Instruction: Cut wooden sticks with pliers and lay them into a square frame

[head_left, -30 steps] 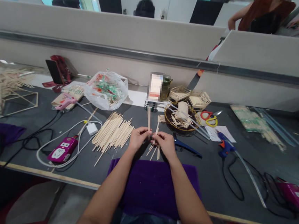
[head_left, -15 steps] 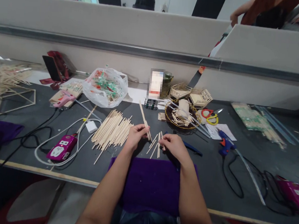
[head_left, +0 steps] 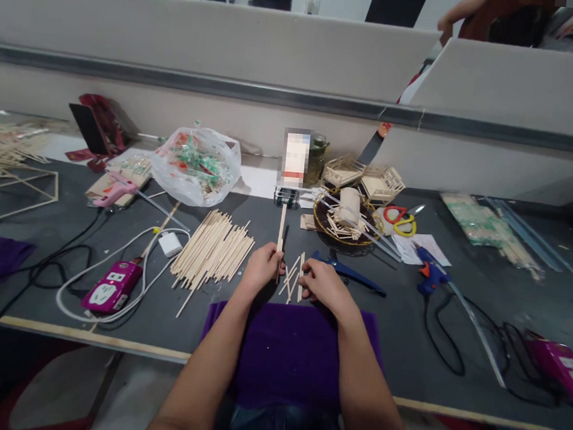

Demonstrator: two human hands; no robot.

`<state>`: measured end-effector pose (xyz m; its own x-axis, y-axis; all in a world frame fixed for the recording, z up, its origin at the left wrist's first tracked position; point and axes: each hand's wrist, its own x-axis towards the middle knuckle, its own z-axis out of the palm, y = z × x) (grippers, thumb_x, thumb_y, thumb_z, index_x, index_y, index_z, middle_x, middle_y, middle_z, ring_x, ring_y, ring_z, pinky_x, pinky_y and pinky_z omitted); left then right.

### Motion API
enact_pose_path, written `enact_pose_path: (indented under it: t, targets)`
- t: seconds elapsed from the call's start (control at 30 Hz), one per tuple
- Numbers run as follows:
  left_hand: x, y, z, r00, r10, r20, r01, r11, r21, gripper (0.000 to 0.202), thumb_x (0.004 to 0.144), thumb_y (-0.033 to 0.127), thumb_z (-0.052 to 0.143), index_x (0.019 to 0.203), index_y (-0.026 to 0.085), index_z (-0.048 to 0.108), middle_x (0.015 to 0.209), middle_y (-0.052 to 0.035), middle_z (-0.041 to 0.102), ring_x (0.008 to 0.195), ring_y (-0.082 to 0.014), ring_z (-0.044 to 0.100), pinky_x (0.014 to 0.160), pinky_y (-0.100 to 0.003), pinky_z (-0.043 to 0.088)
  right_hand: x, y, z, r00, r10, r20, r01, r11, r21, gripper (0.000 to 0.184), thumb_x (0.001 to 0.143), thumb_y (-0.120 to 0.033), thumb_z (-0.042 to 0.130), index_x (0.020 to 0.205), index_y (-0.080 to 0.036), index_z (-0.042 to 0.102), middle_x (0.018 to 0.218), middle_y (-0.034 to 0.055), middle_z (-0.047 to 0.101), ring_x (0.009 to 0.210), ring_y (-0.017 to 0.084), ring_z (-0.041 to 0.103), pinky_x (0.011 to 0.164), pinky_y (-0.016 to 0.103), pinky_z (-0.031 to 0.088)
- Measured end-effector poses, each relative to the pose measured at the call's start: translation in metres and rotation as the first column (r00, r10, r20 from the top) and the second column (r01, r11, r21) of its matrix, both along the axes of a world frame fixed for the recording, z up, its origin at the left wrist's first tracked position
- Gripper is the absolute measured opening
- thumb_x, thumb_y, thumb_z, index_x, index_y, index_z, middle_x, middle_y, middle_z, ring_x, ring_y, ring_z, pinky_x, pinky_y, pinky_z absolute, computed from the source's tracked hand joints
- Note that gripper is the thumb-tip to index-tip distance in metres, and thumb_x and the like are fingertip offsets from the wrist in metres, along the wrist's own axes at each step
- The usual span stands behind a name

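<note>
My left hand [head_left: 264, 265] is closed round a long wooden stick [head_left: 282, 225], which points away from me, with a shorter piece seemingly alongside it. To its right, my right hand [head_left: 325, 282] has its fingers curled against the upright pair of short wooden sticks [head_left: 301, 276]; its fingertips are partly hidden. More short sticks [head_left: 288, 282] lie crossed on the dark table between the hands. Left of my left hand is a wide pile of long wooden sticks [head_left: 213, 249]. A dark blue long-handled tool [head_left: 356, 276] lies just beyond my right hand.
A purple cloth [head_left: 295, 349] covers the table edge and my lap. Behind stand a blurred phone [head_left: 295, 159] and a basket [head_left: 323, 226] of sticks. A blue glue gun [head_left: 431, 271] is right; a pink glue gun [head_left: 118, 190] and power strip [head_left: 114, 285] are left, with trailing cords.
The long stick in my left hand has swung from leaning left to nearly straight ahead. My right hand has moved slightly down and left against the short sticks.
</note>
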<state>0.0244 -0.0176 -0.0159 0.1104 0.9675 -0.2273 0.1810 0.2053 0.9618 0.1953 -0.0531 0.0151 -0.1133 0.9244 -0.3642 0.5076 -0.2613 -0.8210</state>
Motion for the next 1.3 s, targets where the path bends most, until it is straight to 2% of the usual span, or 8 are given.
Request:
enact_pose_path:
  t: [0.13,0.27,0.43,0.53,0.77,0.93,1.13,1.3]
  targets:
    - [0.004,-0.003,0.001,0.998,-0.05,0.025,0.051,0.998,-0.047,0.016,0.083,0.032,0.054,0.075,0.02,0.048,0.06,0.0,0.063,0.052,-0.018,0.066,0.044,-0.023,0.045,-0.005,0.001,-0.003,0.998,0.004,-0.07,-0.007,0.999,-0.037,0.017,0.074,-0.004,0.049,0.082,-0.019,0.053,0.054,-0.0038,0.059,0.048,0.015,0.065,0.036,0.017,0.042]
    - [0.006,-0.003,0.003,0.995,-0.046,0.091,0.055,0.993,-0.1,0.015,0.084,0.031,0.054,0.076,0.021,0.047,0.06,0.0013,0.062,0.054,-0.018,0.067,0.044,-0.022,0.046,-0.003,0.004,-0.009,0.993,0.056,-0.1,-0.051,0.997,0.051,0.02,0.076,-0.005,0.049,0.089,-0.019,0.057,0.06,-0.0043,0.059,0.054,0.013,0.065,0.042,0.016,0.043]
    - [0.003,-0.001,0.004,1.0,-0.005,0.024,0.006,0.999,-0.052,0.016,0.083,0.032,0.055,0.075,0.02,0.048,0.061,0.0009,0.062,0.052,-0.0166,0.067,0.042,-0.02,0.042,0.004,0.007,-0.008,0.975,0.083,0.205,-0.149,0.931,0.332,0.021,0.08,-0.007,0.053,0.09,-0.019,0.067,0.074,0.0013,0.065,0.069,0.014,0.063,0.065,0.024,0.046]
    - [0.0,0.0,0.003,0.999,0.003,0.033,-0.002,0.999,-0.045,0.017,0.083,0.033,0.056,0.075,0.021,0.048,0.059,0.0019,0.061,0.051,-0.0156,0.066,0.042,-0.019,0.042,0.005,0.008,-0.008,0.941,0.05,0.336,-0.195,0.889,0.415,0.023,0.081,-0.009,0.056,0.095,-0.021,0.071,0.087,0.0046,0.064,0.082,0.017,0.061,0.075,0.027,0.044]
    - [0.0,0.0,0.003,0.999,-0.018,0.049,0.022,0.997,-0.078,0.017,0.083,0.032,0.056,0.075,0.02,0.047,0.057,0.0025,0.06,0.049,-0.0165,0.066,0.044,-0.021,0.044,0.0,0.012,-0.025,0.926,0.072,0.37,-0.234,0.879,0.415,0.04,0.079,-0.004,0.056,0.115,-0.019,0.065,0.097,0.0071,0.059,0.087,0.017,0.058,0.083,0.028,0.044]
    - [0.0,0.0,0.003,0.998,-0.045,0.046,0.05,0.993,-0.11,0.015,0.084,0.03,0.055,0.076,0.02,0.047,0.056,0.0026,0.059,0.049,-0.0166,0.066,0.043,-0.02,0.044,0.0,0.012,-0.021,0.939,0.085,0.335,-0.237,0.864,0.445,0.04,0.081,-0.003,0.054,0.116,-0.019,0.065,0.098,0.0075,0.06,0.09,0.018,0.058,0.085,0.029,0.045]
    - [-0.004,0.002,0.004,1.0,-0.012,-0.004,0.012,1.0,-0.028,0.018,0.083,0.033,0.056,0.073,0.021,0.046,0.056,0.0028,0.06,0.046,-0.015,0.064,0.042,-0.02,0.043,-0.012,0.004,-0.017,0.895,0.177,0.409,-0.352,0.844,0.405,0.022,0.083,-0.018,0.065,0.103,-0.026,0.072,0.105,0.0055,0.058,0.094,0.017,0.058,0.081,0.027,0.044]
    - [-0.006,0.003,0.0,1.0,-0.008,0.01,0.009,1.0,-0.028,0.021,0.081,0.037,0.057,0.075,0.02,0.047,0.057,0.0021,0.061,0.045,-0.0146,0.063,0.042,-0.02,0.042,-0.014,0.003,-0.021,0.87,0.251,0.425,-0.426,0.817,0.39,0.015,0.081,-0.013,0.066,0.086,-0.024,0.076,0.101,0.0058,0.056,0.097,0.017,0.057,0.083,0.027,0.044]
